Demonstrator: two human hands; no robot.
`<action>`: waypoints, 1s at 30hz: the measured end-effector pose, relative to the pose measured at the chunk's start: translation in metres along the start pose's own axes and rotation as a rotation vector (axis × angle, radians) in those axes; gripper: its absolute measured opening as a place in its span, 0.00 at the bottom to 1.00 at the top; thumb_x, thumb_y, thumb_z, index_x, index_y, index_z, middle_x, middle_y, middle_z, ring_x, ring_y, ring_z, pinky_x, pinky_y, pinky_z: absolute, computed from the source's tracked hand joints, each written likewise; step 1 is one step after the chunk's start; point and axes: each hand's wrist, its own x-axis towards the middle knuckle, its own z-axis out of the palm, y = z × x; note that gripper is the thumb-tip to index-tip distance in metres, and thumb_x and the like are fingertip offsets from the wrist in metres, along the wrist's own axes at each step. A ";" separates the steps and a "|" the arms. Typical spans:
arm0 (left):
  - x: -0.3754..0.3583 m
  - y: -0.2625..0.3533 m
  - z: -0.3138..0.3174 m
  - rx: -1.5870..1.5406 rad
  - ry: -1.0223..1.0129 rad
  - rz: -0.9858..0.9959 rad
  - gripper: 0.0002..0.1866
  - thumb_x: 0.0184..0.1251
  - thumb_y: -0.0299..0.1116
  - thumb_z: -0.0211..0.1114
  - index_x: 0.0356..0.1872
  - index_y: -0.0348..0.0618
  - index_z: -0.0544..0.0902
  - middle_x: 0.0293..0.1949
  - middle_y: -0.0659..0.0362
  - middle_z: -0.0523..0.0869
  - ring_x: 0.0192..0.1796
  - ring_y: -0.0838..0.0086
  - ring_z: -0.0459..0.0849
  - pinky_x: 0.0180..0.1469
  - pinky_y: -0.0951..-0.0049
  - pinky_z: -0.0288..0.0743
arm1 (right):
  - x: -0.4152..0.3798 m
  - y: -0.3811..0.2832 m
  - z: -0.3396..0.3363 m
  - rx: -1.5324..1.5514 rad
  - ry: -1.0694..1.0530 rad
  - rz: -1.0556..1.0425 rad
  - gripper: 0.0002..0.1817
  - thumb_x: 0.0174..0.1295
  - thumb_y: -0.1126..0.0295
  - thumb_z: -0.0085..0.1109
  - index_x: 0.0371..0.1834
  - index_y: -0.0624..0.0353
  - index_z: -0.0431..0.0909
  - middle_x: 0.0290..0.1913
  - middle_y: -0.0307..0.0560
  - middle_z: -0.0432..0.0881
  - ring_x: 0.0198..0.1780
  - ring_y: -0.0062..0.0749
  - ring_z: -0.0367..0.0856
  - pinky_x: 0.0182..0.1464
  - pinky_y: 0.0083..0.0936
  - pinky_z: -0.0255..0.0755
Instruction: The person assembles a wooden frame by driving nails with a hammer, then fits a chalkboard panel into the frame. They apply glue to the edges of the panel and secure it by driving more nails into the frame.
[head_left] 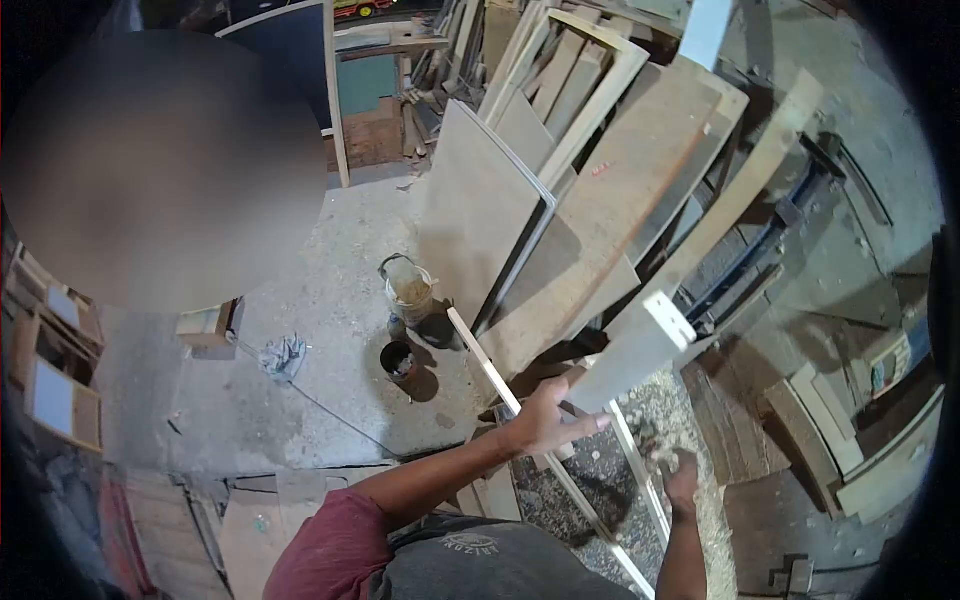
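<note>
My left hand [545, 420] is closed around the near end of a pale flat wooden piece [625, 360], thumb stretched along its lower edge. The piece tilts up and away, with slots in its far white end. Below it, two long light wood strips [583, 500] run side by side over a dark, sawdust-specked surface [590, 475]. My right hand [682, 482] is low beside the right-hand strip, its thumb and fingers apart, among pale wood shavings [690, 430].
Large panels [480, 200] and boards [610, 190] lean ahead. A bucket [410, 290] and a rusty can [399, 362] stand on the floor to the left, near a crumpled cloth [283, 355] and a cord. Curved wood pieces [815, 435] lie at right.
</note>
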 end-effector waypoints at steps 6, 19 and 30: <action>-0.006 0.030 -0.019 -0.140 -0.170 -0.005 0.30 0.65 0.47 0.64 0.59 0.38 0.68 0.46 0.49 0.82 0.49 0.65 0.82 0.51 0.65 0.75 | 0.175 -0.170 0.034 0.258 0.103 -0.341 0.20 0.51 0.67 0.68 0.46 0.64 0.78 0.45 0.58 0.78 0.51 0.53 0.74 0.56 0.39 0.67; -0.012 0.026 -0.064 0.182 -0.473 0.223 0.19 0.66 0.44 0.62 0.45 0.38 0.73 0.43 0.50 0.76 0.49 0.57 0.77 0.52 0.60 0.68 | 0.400 -0.422 0.088 -0.193 0.042 -0.402 0.27 0.58 0.57 0.60 0.60 0.56 0.71 0.56 0.51 0.73 0.60 0.46 0.69 0.60 0.51 0.59; -0.015 0.031 -0.062 0.223 -0.357 0.173 0.22 0.64 0.49 0.62 0.45 0.40 0.77 0.38 0.48 0.79 0.46 0.56 0.79 0.48 0.58 0.70 | 0.435 -0.422 0.153 -0.398 0.166 -0.418 0.24 0.57 0.66 0.52 0.59 0.58 0.72 0.58 0.46 0.72 0.57 0.39 0.73 0.58 0.46 0.58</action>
